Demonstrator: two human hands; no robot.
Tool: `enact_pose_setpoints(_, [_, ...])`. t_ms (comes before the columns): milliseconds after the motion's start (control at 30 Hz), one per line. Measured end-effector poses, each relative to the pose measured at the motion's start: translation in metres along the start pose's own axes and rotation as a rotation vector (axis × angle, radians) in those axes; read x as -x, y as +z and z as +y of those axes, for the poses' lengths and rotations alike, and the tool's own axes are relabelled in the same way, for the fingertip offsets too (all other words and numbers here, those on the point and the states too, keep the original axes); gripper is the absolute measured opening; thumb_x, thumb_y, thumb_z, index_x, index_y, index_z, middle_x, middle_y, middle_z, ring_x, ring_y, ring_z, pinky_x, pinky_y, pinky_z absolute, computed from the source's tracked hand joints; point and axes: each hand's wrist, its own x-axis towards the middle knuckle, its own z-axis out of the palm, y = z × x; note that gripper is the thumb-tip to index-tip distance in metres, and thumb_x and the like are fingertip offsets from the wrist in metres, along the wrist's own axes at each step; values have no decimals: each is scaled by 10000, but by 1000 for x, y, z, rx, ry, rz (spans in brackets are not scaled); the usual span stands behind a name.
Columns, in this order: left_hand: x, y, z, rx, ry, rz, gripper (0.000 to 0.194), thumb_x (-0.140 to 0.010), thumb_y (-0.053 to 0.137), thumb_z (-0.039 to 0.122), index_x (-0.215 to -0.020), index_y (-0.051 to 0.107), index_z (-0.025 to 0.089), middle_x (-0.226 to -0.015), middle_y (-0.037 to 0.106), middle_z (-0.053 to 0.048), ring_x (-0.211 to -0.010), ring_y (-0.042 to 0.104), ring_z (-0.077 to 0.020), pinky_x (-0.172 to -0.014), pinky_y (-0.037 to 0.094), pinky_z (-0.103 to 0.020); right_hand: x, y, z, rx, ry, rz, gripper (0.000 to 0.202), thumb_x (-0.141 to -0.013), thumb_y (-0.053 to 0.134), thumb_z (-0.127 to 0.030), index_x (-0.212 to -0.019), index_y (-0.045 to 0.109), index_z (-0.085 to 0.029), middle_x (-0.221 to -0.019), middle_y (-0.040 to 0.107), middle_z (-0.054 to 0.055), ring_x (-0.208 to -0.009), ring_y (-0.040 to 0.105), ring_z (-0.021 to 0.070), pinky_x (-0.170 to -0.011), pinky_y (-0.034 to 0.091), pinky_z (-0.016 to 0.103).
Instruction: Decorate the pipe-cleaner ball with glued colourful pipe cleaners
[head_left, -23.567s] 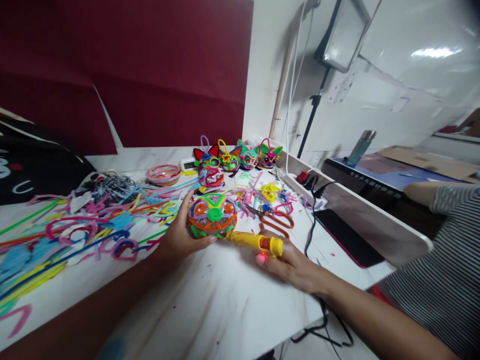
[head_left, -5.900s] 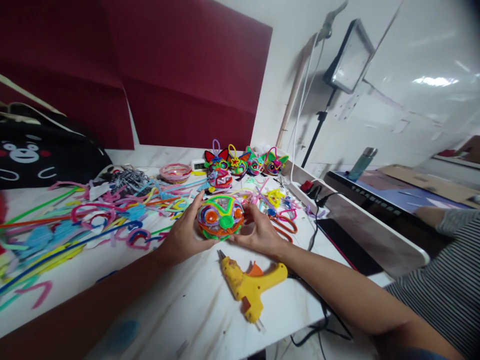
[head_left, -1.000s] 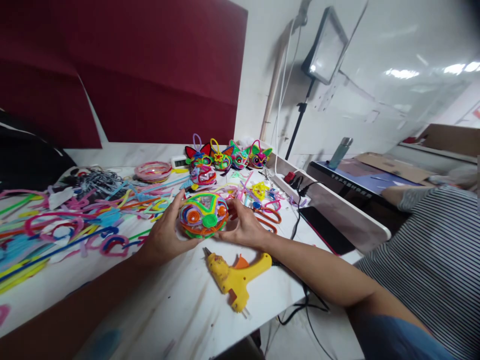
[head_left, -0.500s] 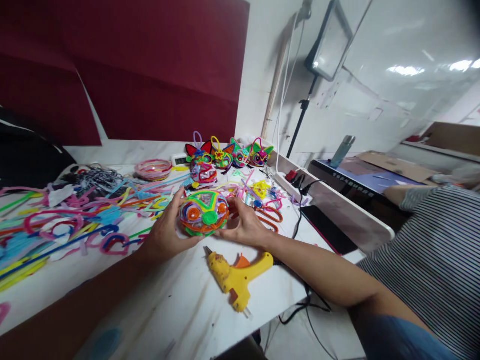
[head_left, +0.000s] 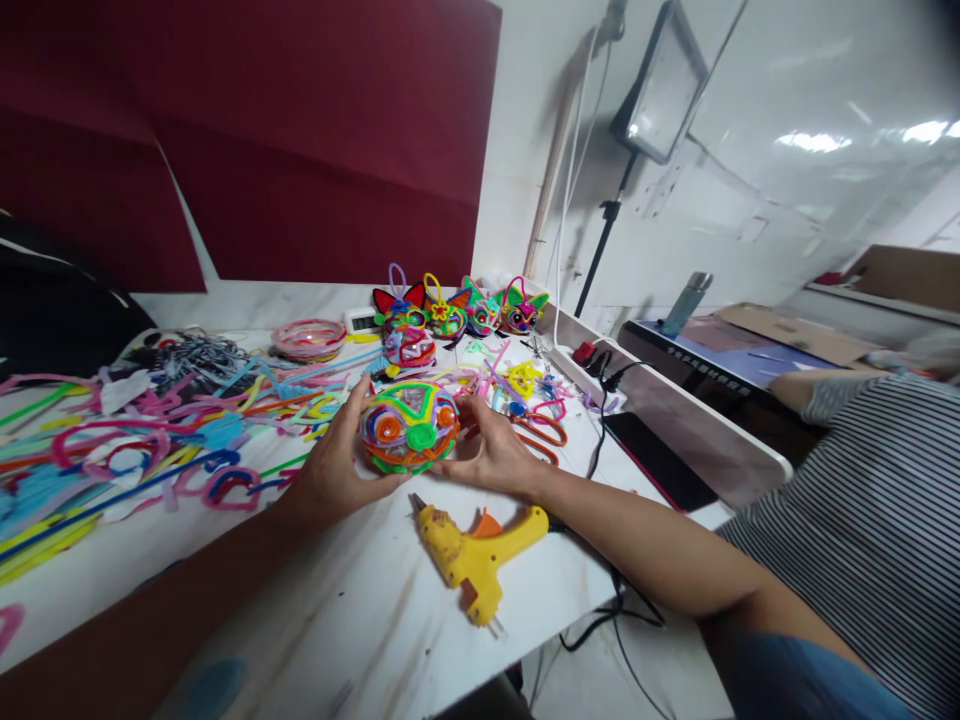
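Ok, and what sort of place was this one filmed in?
Probably a craft workspace: colourful pipe cleaners are strewn over the table, a yellow glue gun lies in front, and eared face ornaments stand at the back.

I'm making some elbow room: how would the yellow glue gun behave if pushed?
The glue gun lies flat on its side, so it would probably slide rather than roll. Its hard-looking body should stay stiff. Its black cord might tug it back.

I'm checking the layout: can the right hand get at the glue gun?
Probably yes: the glue gun lies close by with nothing over it, though the right hand would first have to leave the colourful ball.
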Motion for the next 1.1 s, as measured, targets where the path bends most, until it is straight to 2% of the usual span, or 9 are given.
enact_pose_setpoints(433, [1, 1, -4, 14, 3, -7, 1227, -690, 818, 552, -1634, 124, 190, -1539, 474, -210, -1339, 567, -422, -1132, 471, -549, 0, -1, 5, 7, -17, -14, 801, -696, 869, -474, -1346, 469, -233, -1223, 700, 89, -1083, 691, 275, -930, 574, 443])
enact_pose_setpoints(600, [0, 0, -4, 40, -7, -24, 1246, -693, 824, 544, -1639, 86, 211, -1540, 470, -213, -1358, 549, -422, -1130, 465, -565, 0, -4, 1, 5, -11, -17, 764, -700, 865, -444, -1326, 487, -225, -1207, 706, 90, -1064, 695, 265, -918, 572, 429])
enact_pose_setpoints(800, [0, 0, -5, 44, 8, -27, 1255, -692, 828, 550, -1643, 81, 212, -1552, 458, -210, -1361, 545, -423, -1143, 455, -559, 0, -4, 1, 20, 7, -15, 821, -676, 882, -414, -1353, 474, -192, -1217, 698, 107, -1055, 689, 264, -923, 561, 432])
enact_pose_setpoints(1100, [1, 1, -6, 54, 27, -8, 1265, -690, 831, 576, -1645, 84, 213, -1554, 476, -203, -1340, 566, -434, -1150, 455, -561, 1, -9, -5, 14, 29, -12, 752, -667, 887, -378, -1295, 507, -216, -1190, 687, 87, -1010, 679, 233, -858, 552, 377])
